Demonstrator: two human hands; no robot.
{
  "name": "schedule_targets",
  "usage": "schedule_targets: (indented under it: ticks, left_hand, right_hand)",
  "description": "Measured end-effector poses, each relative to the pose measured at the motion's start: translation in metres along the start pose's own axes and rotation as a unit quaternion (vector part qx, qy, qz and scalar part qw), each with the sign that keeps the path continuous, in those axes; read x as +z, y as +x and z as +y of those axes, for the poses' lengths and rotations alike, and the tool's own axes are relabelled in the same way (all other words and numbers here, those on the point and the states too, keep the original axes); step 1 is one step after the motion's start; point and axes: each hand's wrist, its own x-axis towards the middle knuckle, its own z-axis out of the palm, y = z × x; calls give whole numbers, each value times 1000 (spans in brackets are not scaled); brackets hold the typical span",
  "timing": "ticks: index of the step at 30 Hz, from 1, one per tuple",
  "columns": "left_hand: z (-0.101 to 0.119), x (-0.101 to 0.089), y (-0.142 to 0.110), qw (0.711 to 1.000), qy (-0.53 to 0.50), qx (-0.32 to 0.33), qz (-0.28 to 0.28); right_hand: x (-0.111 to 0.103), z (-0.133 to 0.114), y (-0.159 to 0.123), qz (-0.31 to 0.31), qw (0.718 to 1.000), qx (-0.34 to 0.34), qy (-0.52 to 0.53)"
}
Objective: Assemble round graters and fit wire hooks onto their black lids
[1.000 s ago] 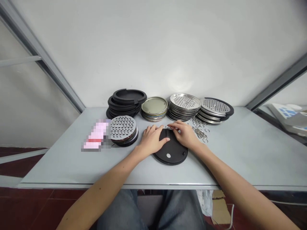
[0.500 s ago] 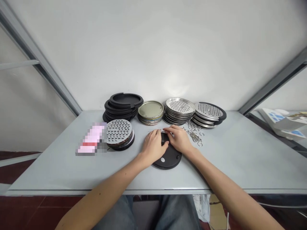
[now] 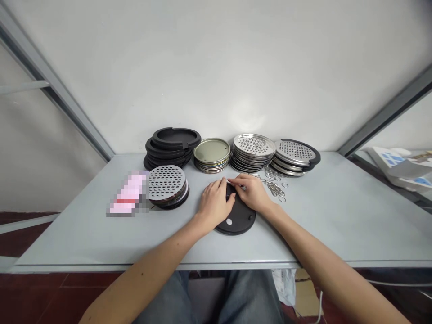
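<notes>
The left hand (image 3: 214, 209) lies curved over the upper part of a black disc (image 3: 238, 217), its fingers bent down towards the disc's far edge; I cannot tell whether it is gripping the edge or only pressing on it. The right hand (image 3: 251, 192) is closed to a pinch just beside the left, its thumb and fingertips holding a thin silver wire clip (image 3: 230, 181) above the disc's far edge. The clip's tip reaches towards the left hand's fingers. The disc lies flat on the grey desk (image 3: 337, 225) directly under and just nearer the body than both hands, with a round white spot (image 3: 229, 221) showing below the left hand's little-finger side.

Just beyond the right hand, a loose pile of silver rings and clips (image 3: 275, 185) sits on the desk. Farther past the hands, four stacks stand in a row: black rubber rings (image 3: 172, 146), gold-coloured tin lids (image 3: 212, 155), perforated steel grater plates (image 3: 253, 146), and more steel grater plates on black backing (image 3: 295, 153). Left of the left hand is a short stack of perforated grater discs (image 3: 167, 184), and beyond it a pixelated pink object (image 3: 130, 193).
</notes>
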Motion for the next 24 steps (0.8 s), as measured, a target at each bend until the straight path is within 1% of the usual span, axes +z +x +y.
schedule_targets:
  ticks: [8, 16, 24]
  left_hand:
    - [1, 0, 0, 1000, -4, -5, 6]
    - [2, 0, 0, 1000, 8, -13, 3]
    - [-3, 4, 5, 999, 0, -42, 1]
  right_hand:
    - [1, 1, -1, 6, 1000, -19, -15]
    - [-1, 1, 0, -24, 997, -28, -64]
    - [-3, -4, 3, -45, 993, -33, -105]
